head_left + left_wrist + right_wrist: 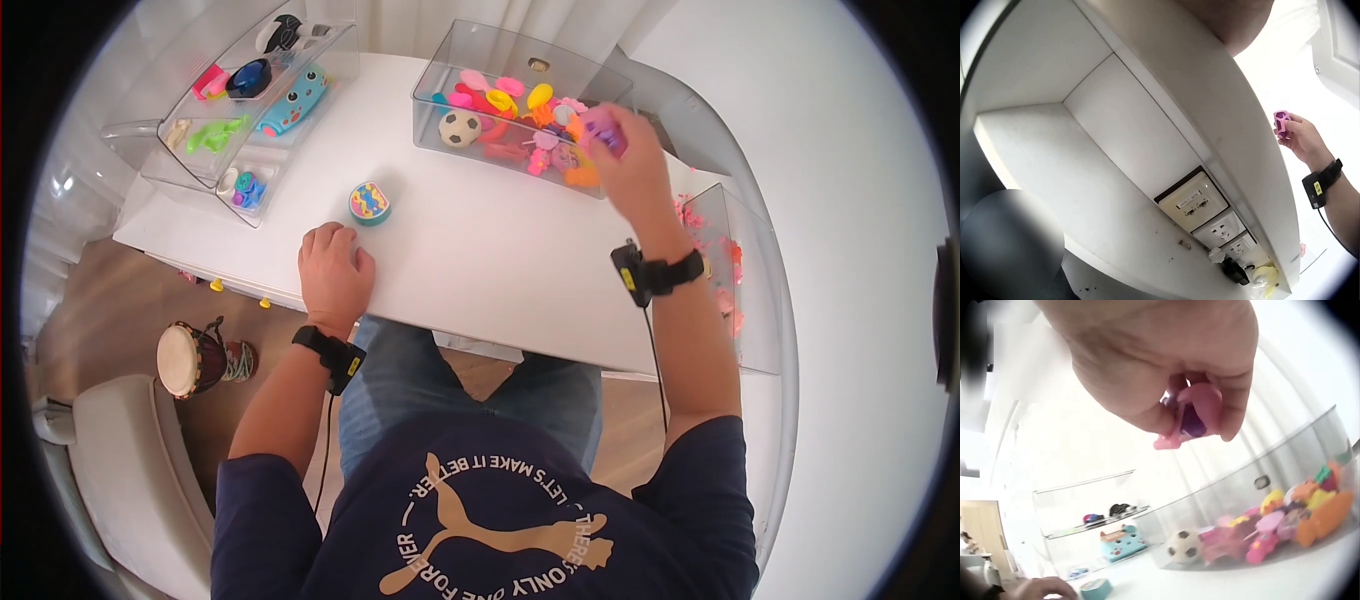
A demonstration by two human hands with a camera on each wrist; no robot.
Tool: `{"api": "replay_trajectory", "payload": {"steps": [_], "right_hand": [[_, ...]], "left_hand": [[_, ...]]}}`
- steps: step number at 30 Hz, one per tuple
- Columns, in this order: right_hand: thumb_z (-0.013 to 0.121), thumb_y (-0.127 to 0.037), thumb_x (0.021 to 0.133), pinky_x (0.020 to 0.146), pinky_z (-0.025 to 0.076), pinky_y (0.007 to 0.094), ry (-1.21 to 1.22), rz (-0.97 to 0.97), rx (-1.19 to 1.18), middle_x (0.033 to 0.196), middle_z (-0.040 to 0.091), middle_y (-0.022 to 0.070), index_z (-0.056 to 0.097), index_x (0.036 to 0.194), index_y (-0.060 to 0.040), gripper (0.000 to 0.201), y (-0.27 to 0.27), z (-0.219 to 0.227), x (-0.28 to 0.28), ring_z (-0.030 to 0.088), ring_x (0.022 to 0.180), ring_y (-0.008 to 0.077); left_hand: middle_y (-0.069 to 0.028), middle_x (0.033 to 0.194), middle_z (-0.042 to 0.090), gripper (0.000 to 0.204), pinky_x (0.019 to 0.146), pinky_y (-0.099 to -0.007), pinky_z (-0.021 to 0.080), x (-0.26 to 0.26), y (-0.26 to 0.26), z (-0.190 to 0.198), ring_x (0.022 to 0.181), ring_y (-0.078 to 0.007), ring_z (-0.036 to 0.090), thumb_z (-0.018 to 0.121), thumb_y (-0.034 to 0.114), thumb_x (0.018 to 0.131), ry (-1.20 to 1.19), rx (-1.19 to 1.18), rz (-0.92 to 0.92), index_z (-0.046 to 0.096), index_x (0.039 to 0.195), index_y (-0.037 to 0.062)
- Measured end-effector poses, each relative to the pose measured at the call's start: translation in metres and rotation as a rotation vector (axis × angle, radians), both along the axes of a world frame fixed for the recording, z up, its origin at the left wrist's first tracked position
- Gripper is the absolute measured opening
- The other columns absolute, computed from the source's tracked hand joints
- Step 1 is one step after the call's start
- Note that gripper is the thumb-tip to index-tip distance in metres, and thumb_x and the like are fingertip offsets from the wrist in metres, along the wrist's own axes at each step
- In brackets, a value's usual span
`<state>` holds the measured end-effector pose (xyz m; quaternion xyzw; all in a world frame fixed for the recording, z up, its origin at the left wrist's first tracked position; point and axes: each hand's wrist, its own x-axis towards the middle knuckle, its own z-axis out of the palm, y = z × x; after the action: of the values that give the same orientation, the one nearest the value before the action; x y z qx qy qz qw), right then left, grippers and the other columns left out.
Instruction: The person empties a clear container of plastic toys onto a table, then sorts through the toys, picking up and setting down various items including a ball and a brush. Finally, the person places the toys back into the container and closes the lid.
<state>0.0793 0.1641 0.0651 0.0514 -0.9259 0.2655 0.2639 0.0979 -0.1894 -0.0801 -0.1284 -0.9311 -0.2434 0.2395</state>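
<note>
My right hand (pixel 640 168) is raised over the right end of a clear bin (pixel 432 92). Its fingers and thumb pinch a small pink and purple plastic toy (pixel 1195 417), partly hidden by the fingers. Inside the bin lie several bright toys, with a small soccer ball (pixel 459 128) at the left end. My left hand (pixel 335 272) rests on the front edge of the white table (pixel 450 240), fingers relaxed and holding nothing. Just beyond its fingertips sits a small teal round piece with a colourful patterned top (pixel 370 202).
A clear two-level rack (pixel 250 140) at the back left holds a blue animal-faced case (pixel 295 102) and other small toys. At the right end stands another clear bin (pixel 735 210) with pink bits. A drum (pixel 190 358) and a pale chair (pixel 130 460) are on the left.
</note>
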Motion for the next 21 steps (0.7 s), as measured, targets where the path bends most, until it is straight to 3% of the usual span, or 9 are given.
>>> {"api": "replay_trajectory", "payload": {"steps": [2, 6, 10, 15, 18, 20, 21], "right_hand": [[0.066, -0.011, 0.083, 0.089, 0.050, 0.0408, 0.074, -0.074, 0.104, 0.108, 0.062, 0.0180, 0.061, 0.120, -0.0034, 0.038, 0.021, 0.001, -0.021, 0.061, 0.102, 0.0353], [0.065, -0.011, 0.084, 0.098, 0.047, 0.0404, -0.139, -0.191, 0.155, 0.123, 0.060, 0.0201, 0.057, 0.128, -0.0026, 0.046, 0.040, -0.014, -0.037, 0.059, 0.113, 0.0341], [0.062, -0.009, 0.086, 0.097, 0.048, 0.0378, -0.113, -0.159, 0.064, 0.126, 0.059, 0.0165, 0.058, 0.128, -0.0046, 0.043, 0.046, -0.031, -0.039, 0.058, 0.115, 0.0316], [0.060, -0.005, 0.088, 0.093, 0.050, 0.0342, -0.003, -0.102, 0.010, 0.129, 0.058, 0.0098, 0.058, 0.127, -0.0045, 0.039, 0.043, -0.029, -0.002, 0.058, 0.118, 0.0238], [0.064, -0.005, 0.087, 0.088, 0.051, 0.0346, 0.045, -0.064, -0.293, 0.117, 0.063, 0.0119, 0.063, 0.117, -0.0042, 0.030, 0.034, -0.038, 0.047, 0.061, 0.110, 0.0239], [0.061, -0.002, 0.090, 0.083, 0.053, 0.0277, -0.079, -0.062, -0.355, 0.113, 0.063, 0.0074, 0.061, 0.120, -0.0007, 0.030, 0.038, -0.055, 0.087, 0.061, 0.104, 0.0146], [0.061, -0.002, 0.090, 0.081, 0.053, 0.0272, -0.079, -0.056, -0.421, 0.109, 0.064, 0.0070, 0.061, 0.118, 0.0006, 0.028, 0.040, -0.068, 0.105, 0.062, 0.100, 0.0143]], "left_hand": [[-0.0105, 0.107, 0.061, 0.022, 0.092, -0.0445, 0.044, 0.000, 0.000, 0.000, 0.106, -0.0321, 0.054, 0.066, 0.008, 0.075, 0.010, -0.002, 0.002, 0.063, 0.096, 0.0041], [-0.0108, 0.107, 0.060, 0.022, 0.092, -0.0447, 0.044, 0.001, 0.000, 0.000, 0.105, -0.0325, 0.054, 0.066, 0.008, 0.074, 0.015, -0.005, -0.003, 0.063, 0.096, 0.0040], [-0.0111, 0.106, 0.060, 0.022, 0.092, -0.0447, 0.044, 0.000, 0.000, 0.002, 0.105, -0.0327, 0.054, 0.066, 0.008, 0.074, -0.007, -0.003, -0.002, 0.062, 0.096, 0.0041], [-0.0138, 0.106, 0.060, 0.020, 0.091, -0.0457, 0.045, 0.001, 0.001, 0.003, 0.104, -0.0350, 0.055, 0.065, 0.006, 0.074, 0.032, 0.012, -0.024, 0.062, 0.094, 0.0024], [-0.0133, 0.106, 0.060, 0.021, 0.091, -0.0460, 0.044, -0.001, 0.000, -0.002, 0.104, -0.0349, 0.054, 0.066, 0.008, 0.074, 0.048, 0.023, -0.030, 0.062, 0.094, 0.0027], [-0.0128, 0.107, 0.060, 0.022, 0.091, -0.0460, 0.044, -0.001, -0.002, -0.003, 0.104, -0.0346, 0.054, 0.067, 0.010, 0.073, 0.040, 0.022, -0.027, 0.063, 0.095, 0.0030], [-0.0132, 0.107, 0.060, 0.022, 0.091, -0.0461, 0.044, 0.000, -0.001, -0.001, 0.104, -0.0348, 0.054, 0.067, 0.010, 0.074, 0.035, 0.018, -0.026, 0.063, 0.094, 0.0028]]}}
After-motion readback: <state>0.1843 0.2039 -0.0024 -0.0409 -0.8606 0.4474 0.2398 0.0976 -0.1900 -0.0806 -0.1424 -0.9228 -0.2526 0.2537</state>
